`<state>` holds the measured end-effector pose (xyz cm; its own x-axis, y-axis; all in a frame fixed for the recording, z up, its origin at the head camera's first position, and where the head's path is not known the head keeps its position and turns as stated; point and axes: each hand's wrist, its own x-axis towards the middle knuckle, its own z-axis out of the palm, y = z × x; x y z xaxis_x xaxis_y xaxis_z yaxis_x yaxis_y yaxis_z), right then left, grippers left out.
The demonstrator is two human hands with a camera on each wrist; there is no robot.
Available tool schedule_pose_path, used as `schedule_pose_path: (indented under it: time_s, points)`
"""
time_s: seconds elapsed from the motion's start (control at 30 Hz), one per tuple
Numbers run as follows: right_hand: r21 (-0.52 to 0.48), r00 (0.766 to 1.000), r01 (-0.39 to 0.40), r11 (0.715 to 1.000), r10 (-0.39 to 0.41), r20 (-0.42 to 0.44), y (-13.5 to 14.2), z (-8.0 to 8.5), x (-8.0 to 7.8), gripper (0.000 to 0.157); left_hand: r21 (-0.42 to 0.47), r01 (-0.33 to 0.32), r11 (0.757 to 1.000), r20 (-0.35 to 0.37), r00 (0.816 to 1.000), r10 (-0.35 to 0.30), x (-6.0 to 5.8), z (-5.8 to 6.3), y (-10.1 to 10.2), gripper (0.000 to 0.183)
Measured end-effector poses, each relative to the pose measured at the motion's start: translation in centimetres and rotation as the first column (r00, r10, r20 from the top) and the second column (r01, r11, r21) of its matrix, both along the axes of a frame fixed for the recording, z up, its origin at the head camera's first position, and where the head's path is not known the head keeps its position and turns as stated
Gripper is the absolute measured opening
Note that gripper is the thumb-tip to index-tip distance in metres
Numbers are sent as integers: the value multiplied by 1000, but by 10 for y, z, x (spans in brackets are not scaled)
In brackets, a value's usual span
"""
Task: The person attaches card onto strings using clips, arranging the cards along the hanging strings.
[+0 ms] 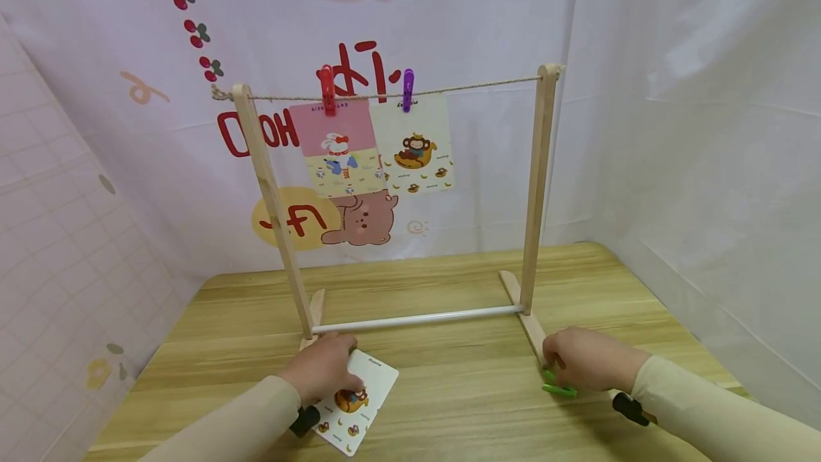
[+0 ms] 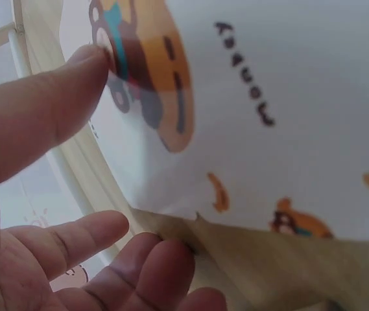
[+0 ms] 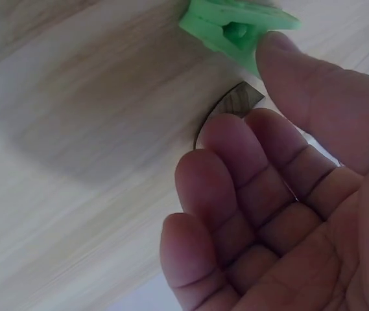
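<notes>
"Left hand (image 1: 323,368)?"
"Fingers spread, thumb on a thin white rectangular card (image 1: 372,391) with a brown-and-orange monkey print (image 1: 350,402)."
"Right hand (image 1: 593,360)?"
"Fingers loosely curled, thumb touching a green plastic clothespin (image 1: 559,391)."

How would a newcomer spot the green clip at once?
Find the wooden frame with a string across its top. Follow its right post down to the foot's near end; the green clip is there, by the person's right hand. Its colour and low position set it apart from the red clip and purple clip on the string.
</notes>
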<state>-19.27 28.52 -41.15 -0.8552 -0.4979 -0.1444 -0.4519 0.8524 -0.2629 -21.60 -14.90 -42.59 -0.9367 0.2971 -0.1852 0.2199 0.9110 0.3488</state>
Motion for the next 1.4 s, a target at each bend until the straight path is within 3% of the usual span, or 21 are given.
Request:
schedule_pose_path:
  time_s: [0.23, 0.5, 0.8, 1.03, 1.4]
  points:
    - [5, 1000, -17, 1000, 17, -3, -3, 0, -1, 14, 9, 4, 1000, 9, 1000, -4, -3, -1, 0, 72]
    - [-36, 999, -24, 999, 25, 29, -2, 3, 0, 13, 32, -12, 999, 62, 998, 10, -6, -3, 0, 50]
    - [-9, 997, -12, 1000, 13, 78, 0, 8, 3, 27, 38, -65, 997, 57, 996, 62, -8, -9, 2, 57]
    - [2, 997, -4, 1000, 4, 72, -3, 6, 4, 26, 67, -78, 995, 61, 995, 74, -10, -11, 3, 54]
    - [22, 999, -22, 1000, 21, 42, -2, 3, 1, 23, 122, -95, 988, 107, 991, 82, -13, -13, 0, 72]
